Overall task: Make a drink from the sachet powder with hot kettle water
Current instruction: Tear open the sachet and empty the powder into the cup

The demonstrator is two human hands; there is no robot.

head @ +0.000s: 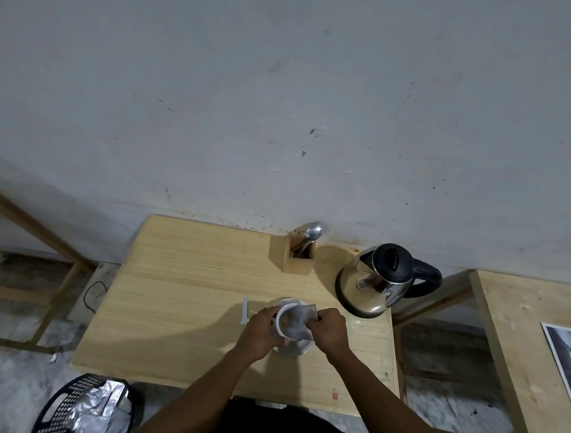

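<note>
A white cup stands on a white saucer near the right middle of the wooden table. My left hand wraps around the cup's left side. My right hand pinches a silvery sachet that is tilted over the cup's mouth. A torn white strip lies flat just left of the cup. The steel kettle with a black lid and handle stands behind and to the right, close to my right hand.
A wooden holder with a metal spoon stands against the wall at the back. A black basket with foil wrappers sits on the floor, lower left. Another wooden table is at the right.
</note>
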